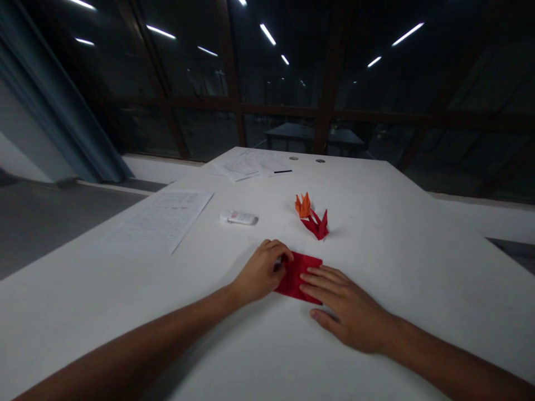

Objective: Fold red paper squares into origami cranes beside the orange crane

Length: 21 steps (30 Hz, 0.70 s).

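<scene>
A flat red sheet of paper (297, 274) lies on the white table between my hands. My left hand (264, 269) is at its left edge, fingers curled with the thumb and fingertips close together on the paper. My right hand (340, 301) rests on the right part of the sheet with its fingers stretched out and the thumb apart on the table side. Beyond the sheet stand an orange folded paper figure (303, 206) and a red folded paper figure (317, 225), touching or nearly so.
A white bottle-shaped item (239, 218) lies left of the figures. Printed sheets (161, 221) lie at the left, and more papers (246, 165) with a dark pen (283, 171) are at the far edge. Two small round items (320, 161) sit there too.
</scene>
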Available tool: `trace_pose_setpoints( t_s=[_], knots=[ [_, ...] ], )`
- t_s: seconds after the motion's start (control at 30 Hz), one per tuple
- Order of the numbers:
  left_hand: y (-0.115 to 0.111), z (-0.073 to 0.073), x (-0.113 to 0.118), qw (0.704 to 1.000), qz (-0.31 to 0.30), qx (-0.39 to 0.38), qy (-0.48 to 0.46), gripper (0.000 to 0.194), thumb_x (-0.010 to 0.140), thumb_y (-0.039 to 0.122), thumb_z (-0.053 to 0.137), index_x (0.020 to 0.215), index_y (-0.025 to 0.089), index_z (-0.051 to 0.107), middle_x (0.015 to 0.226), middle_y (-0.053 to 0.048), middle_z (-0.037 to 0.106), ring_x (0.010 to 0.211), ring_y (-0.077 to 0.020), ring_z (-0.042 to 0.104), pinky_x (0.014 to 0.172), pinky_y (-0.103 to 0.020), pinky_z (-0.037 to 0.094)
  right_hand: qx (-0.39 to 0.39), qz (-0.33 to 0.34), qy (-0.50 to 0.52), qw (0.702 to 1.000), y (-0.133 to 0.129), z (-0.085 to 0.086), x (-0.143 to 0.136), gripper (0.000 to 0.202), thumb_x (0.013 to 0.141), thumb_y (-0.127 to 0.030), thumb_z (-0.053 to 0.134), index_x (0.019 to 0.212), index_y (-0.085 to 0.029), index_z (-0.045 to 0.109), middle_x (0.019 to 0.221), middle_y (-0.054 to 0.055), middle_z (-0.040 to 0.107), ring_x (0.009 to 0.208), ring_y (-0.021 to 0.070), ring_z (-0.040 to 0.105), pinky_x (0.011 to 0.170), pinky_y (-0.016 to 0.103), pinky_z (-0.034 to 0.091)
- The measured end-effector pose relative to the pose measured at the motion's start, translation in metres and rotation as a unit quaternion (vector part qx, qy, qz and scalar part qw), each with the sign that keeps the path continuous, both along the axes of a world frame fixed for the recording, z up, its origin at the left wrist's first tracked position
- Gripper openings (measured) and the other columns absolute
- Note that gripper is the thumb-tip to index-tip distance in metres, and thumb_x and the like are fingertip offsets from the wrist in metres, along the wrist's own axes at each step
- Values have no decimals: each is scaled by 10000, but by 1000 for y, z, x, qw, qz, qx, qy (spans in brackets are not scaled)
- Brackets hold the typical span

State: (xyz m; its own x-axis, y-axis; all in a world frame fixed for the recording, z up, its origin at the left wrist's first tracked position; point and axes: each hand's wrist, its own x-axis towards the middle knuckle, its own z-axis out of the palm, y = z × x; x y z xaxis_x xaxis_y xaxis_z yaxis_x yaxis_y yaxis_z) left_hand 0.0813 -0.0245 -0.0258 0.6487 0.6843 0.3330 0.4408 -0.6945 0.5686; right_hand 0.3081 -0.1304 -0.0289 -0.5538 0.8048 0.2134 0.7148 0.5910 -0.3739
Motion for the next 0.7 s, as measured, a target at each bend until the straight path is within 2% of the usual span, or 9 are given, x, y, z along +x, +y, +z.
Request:
trace_pose_setpoints(
  t_s=[0.07, 0.2, 0.3, 0.37, 0.47, 0.57, 0.63, 0.7],
  knots=[
    [-4, 1, 0, 999, -2, 24, 29, 284, 759, 17, 518, 927, 205, 648, 989, -46, 663, 982, -230, 554, 912, -378, 424, 19, -4, 20, 1000, 2, -4, 1, 458, 964, -321, 599, 1415, -246, 586, 1456, 76, 594, 1395, 294, 482, 1189, 526, 355],
    [-14, 3, 2, 992, 9, 76, 104, 132, 874, 221, 593, 1001, 217, 629, 1066, -64, 639, 1021, -264, 523, 880, -402, 406, 36, -2, 72, 997, 8, -11, 5, 337, 977, -231, 572, 1294, -259, 685, 1332, 76, 689, 1327, 270, 558, 1144, 518, 422],
    [-19, 2, 6, 984, 15, 109, 141, 190, 924, 295, 563, 1097, 228, 606, 1139, -76, 618, 1055, -276, 511, 888, -417, 394, 40, -14, 91, 995, 13, -11, 5, 287, 953, -205, 606, 1208, -260, 725, 1306, 73, 701, 1297, 262, 575, 1120, 507, 450],
    [-20, 0, 8, 979, 21, 126, 157, 234, 946, 307, 533, 1161, 232, 586, 1184, -82, 609, 1076, -282, 510, 899, -426, 389, 48, -36, 107, 993, 15, -10, 5, 317, 926, -187, 638, 1230, -253, 699, 1318, 77, 685, 1282, 252, 573, 1109, 494, 460],
    [-19, -3, 11, 971, 35, 153, 183, 273, 976, 335, 480, 1208, 219, 568, 1225, -98, 602, 1087, -292, 516, 898, -434, 393, 86, -78, 151, 982, 8, -3, 7, 290, 909, -132, 622, 1167, -237, 702, 1274, 84, 687, 1215, 236, 591, 1068, 469, 484],
    [-17, -1, 15, 959, 41, 180, 216, 308, 1002, 368, 418, 1220, 207, 564, 1236, -113, 605, 1102, -310, 523, 881, -440, 405, 99, -127, 181, 970, -23, 11, 22, 219, 927, -118, 580, 1068, -217, 714, 1136, 88, 721, 1102, 214, 632, 998, 416, 520],
    [-15, 0, 17, 949, 28, 193, 247, 366, 1007, 420, 391, 1244, 195, 556, 1263, -131, 598, 1108, -335, 528, 867, -457, 419, 97, -173, 185, 963, -61, 23, 36, 198, 944, -135, 560, 1047, -215, 709, 1094, 82, 725, 1072, 208, 637, 974, 396, 522],
    [-12, -1, 18, 940, 23, 203, 275, 429, 1006, 460, 365, 1273, 172, 538, 1291, -157, 584, 1104, -366, 529, 858, -493, 436, 94, -251, 194, 944, -109, 38, 50, 184, 953, -163, 554, 1045, -225, 701, 1054, 64, 726, 1037, 205, 648, 949, 387, 521]
  ],
)
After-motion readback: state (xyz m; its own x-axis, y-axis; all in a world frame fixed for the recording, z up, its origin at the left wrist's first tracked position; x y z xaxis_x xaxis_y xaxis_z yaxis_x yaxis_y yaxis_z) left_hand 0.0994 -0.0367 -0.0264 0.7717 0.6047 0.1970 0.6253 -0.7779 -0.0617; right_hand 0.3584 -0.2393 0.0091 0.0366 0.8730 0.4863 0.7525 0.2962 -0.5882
